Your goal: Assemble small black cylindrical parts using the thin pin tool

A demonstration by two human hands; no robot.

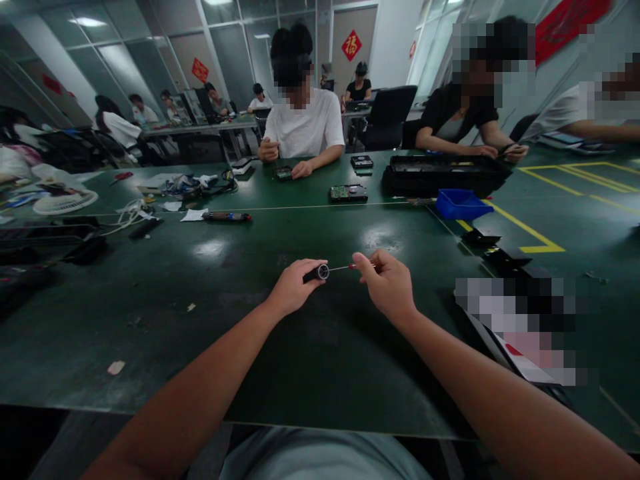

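Observation:
My left hand [293, 285] is closed round a small black cylindrical part [323, 272], whose round end with a silvery ring points to the right. In my right hand [391, 283] is a thin screwdriver [351, 267] with a red, partly see-through handle. Its slim metal shaft points left, and the tip reaches the ringed end of the black part. Whether the tip is inside or only touching it, I cannot tell. Both hands are held over the green tabletop [320, 360], and my right fingers hide most of the handle.
Across the table a person [305, 120] in white handles a hard drive. Another hard drive [349, 193] lies ahead of my hands. A long black housing [445, 175] and a blue bin [463, 204] stand at the right. An electric screwdriver [227, 217] lies at the left.

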